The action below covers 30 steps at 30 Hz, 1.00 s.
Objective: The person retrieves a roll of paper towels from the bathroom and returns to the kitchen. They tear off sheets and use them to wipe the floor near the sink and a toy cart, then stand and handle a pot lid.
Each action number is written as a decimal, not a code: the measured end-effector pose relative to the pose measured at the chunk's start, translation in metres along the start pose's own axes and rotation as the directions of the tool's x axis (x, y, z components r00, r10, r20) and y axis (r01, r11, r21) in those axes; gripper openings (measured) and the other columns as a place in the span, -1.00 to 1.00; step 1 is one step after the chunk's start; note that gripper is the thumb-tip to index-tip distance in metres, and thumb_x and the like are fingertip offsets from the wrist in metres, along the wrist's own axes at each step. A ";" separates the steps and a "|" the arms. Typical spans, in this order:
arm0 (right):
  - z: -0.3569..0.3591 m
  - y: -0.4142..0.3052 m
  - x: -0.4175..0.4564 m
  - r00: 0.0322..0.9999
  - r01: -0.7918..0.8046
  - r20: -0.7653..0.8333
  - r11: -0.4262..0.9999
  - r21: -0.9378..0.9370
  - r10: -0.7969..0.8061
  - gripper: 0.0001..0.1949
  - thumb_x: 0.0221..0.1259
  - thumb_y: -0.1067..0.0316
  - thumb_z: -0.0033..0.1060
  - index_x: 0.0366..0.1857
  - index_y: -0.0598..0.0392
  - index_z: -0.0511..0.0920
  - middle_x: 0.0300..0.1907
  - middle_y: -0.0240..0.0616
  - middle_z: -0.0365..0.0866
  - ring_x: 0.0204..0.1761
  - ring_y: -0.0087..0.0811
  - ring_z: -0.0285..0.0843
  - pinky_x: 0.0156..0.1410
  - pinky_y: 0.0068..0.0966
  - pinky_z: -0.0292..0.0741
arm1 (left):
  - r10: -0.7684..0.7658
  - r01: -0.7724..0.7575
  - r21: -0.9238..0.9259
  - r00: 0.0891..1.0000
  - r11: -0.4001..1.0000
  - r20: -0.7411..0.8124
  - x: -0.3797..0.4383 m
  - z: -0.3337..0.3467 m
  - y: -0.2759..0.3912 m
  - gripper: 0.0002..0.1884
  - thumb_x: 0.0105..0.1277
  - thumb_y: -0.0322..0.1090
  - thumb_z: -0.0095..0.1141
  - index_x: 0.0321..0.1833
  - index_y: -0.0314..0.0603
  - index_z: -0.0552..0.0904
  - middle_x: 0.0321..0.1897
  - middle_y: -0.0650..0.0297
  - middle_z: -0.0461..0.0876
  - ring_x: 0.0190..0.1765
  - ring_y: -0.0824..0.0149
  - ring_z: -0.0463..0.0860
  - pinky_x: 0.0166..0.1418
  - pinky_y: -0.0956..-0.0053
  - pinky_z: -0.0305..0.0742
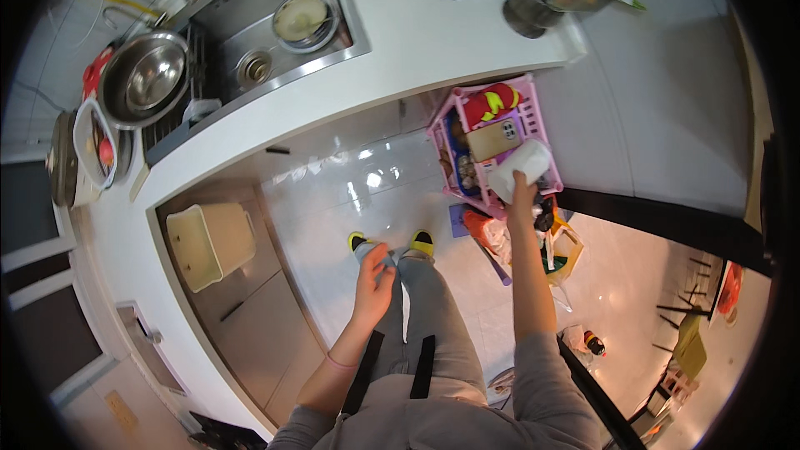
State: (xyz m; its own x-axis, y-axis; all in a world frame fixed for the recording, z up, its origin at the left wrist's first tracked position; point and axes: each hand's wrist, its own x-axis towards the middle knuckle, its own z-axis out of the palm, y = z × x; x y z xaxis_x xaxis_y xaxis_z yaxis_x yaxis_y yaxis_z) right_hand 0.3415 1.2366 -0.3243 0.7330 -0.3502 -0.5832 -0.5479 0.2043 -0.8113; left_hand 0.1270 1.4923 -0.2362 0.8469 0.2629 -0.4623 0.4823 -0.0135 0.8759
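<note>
My right hand [521, 194] grips the near end of a white cylindrical object [522, 169]; I cannot tell whether it is a paper roll or a container. It is tilted over the near right part of a pink plastic rack [530, 100]. A red package with yellow marks [490, 105] and a tan box [495, 140] sit in the rack, beside a blue-edged part with roundish items [466, 170]. My left hand [375, 284] hovers in front of my legs, holding nothing, its fingers loosely bent and apart.
Bags [494, 234] crowd the floor below the rack. A stainless steel sink [215, 19] holds stacked bowls [304, 20]; metal basins [147, 78] stand beside it. A cream bin [215, 244] is under the white counter [431, 53]. Farther right, a bottle [594, 343] lies near a chair [690, 344].
</note>
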 end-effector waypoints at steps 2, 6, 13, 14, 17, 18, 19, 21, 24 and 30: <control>-0.001 -0.015 -0.069 0.978 0.122 0.179 0.990 -0.076 -0.107 -0.30 0.12 0.14 0.16 0.31 0.22 0.13 0.19 -0.06 0.33 0.07 -0.30 0.44 -0.07 -0.33 0.57 | -0.019 0.025 -0.169 0.999 0.985 0.041 0.010 0.002 0.011 -0.54 0.41 -0.44 -0.03 0.37 -0.20 0.30 0.29 0.12 0.41 0.37 0.23 0.36 0.37 0.38 0.27; 0.003 0.014 -0.168 0.736 0.361 0.676 0.861 -0.359 -0.027 -0.31 0.22 0.30 0.09 0.39 0.21 0.02 0.25 -0.09 0.26 0.20 -0.31 0.36 0.19 -0.35 0.46 | -0.096 0.144 -0.404 0.986 0.903 0.136 0.029 0.014 0.016 -0.50 0.43 -0.35 0.01 0.37 -0.31 0.24 0.21 0.10 0.45 0.29 0.29 0.41 0.32 0.40 0.33; 0.047 0.048 -0.236 0.652 0.051 0.734 0.954 -0.294 0.191 -0.40 0.32 0.17 0.17 0.28 0.28 0.17 0.15 -0.08 0.40 0.12 -0.40 0.43 0.21 -0.44 0.39 | -0.068 0.084 -0.223 0.995 0.971 0.078 0.016 -0.024 0.012 -0.19 0.13 -0.38 0.31 0.40 -0.38 0.13 0.23 0.03 0.37 0.27 0.22 0.40 0.31 0.32 0.36; 0.052 0.050 -0.237 0.662 0.062 0.723 0.948 -0.312 0.195 -0.44 0.32 0.18 0.17 0.24 0.28 0.21 0.10 -0.09 0.44 0.07 -0.41 0.47 0.16 -0.45 0.42 | -0.050 0.063 -0.240 0.997 0.969 0.060 0.012 -0.030 0.002 -0.19 0.13 -0.38 0.31 0.39 -0.38 0.14 0.23 0.04 0.37 0.27 0.22 0.40 0.31 0.31 0.36; 0.057 0.064 -0.237 0.740 0.101 0.658 0.943 -0.316 0.142 -0.63 0.31 0.23 0.18 0.03 0.25 0.37 -0.06 -0.18 0.50 -0.14 -0.45 0.51 -0.03 -0.50 0.47 | -0.141 0.162 -0.412 0.987 0.897 0.080 0.006 -0.042 0.002 -0.27 0.19 -0.39 0.23 0.39 -0.34 0.16 0.22 0.06 0.40 0.26 0.21 0.44 0.31 0.29 0.40; 0.058 0.067 -0.237 0.763 0.119 0.636 0.942 -0.313 0.115 -0.70 0.30 0.25 0.18 -0.06 0.23 0.43 -0.13 -0.22 0.51 -0.21 -0.47 0.52 -0.09 -0.51 0.48 | -0.215 0.231 -0.504 0.972 0.832 0.089 0.003 -0.047 -0.007 -0.29 0.22 -0.37 0.20 0.39 -0.33 0.16 0.21 0.06 0.42 0.25 0.20 0.47 0.30 0.28 0.41; 0.060 0.061 -0.236 0.732 0.225 0.679 0.918 -0.327 0.062 -0.76 0.29 0.27 0.18 -0.14 0.20 0.45 -0.16 -0.25 0.49 -0.25 -0.48 0.50 -0.13 -0.52 0.47 | -0.287 0.295 -0.587 0.952 0.754 0.109 0.000 -0.052 -0.015 -0.31 0.24 -0.35 0.17 0.39 -0.33 0.17 0.20 0.06 0.45 0.24 0.19 0.49 0.30 0.28 0.43; 0.065 0.039 -0.238 0.645 0.428 0.764 0.840 -0.333 -0.026 -0.86 0.27 0.32 0.17 -0.31 0.16 0.49 -0.24 -0.32 0.46 -0.33 -0.49 0.45 -0.19 -0.53 0.45 | -0.294 0.322 -0.700 0.941 0.638 0.165 -0.011 -0.061 -0.034 -0.32 0.28 -0.16 0.15 0.39 -0.30 0.22 0.23 0.04 0.45 0.25 0.11 0.50 0.31 0.19 0.43; 0.060 0.035 -0.234 0.614 0.245 0.786 0.964 -0.106 -0.070 -0.91 0.23 0.43 0.12 -0.42 0.16 0.47 -0.26 -0.38 0.43 -0.33 -0.52 0.42 -0.17 -0.49 0.44 | -0.437 0.398 -0.835 0.873 0.380 0.217 -0.025 -0.070 -0.063 -0.22 0.19 0.05 0.26 0.37 -0.27 0.31 0.20 0.06 0.50 0.21 0.12 0.53 0.26 0.16 0.49; -0.059 -0.032 -0.172 0.893 -0.155 0.447 0.966 0.207 0.047 -0.66 0.23 0.27 0.03 0.05 0.16 0.49 -0.13 -0.26 0.61 -0.21 -0.44 0.59 -0.14 -0.55 0.56 | 0.004 0.120 -0.875 0.990 0.470 0.138 -0.010 -0.108 0.005 0.08 0.00 0.42 0.22 0.44 -0.26 0.22 0.17 0.12 0.54 0.12 0.21 0.59 0.19 0.25 0.54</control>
State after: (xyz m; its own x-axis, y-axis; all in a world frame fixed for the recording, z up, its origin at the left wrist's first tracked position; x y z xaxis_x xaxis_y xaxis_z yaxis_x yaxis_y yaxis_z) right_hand 0.2089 1.2365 -0.1953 0.8090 0.1053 -0.5783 -0.5592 0.4411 -0.7020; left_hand 0.0969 1.5934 -0.2120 0.8717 0.1270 -0.4732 0.1323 0.8689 0.4770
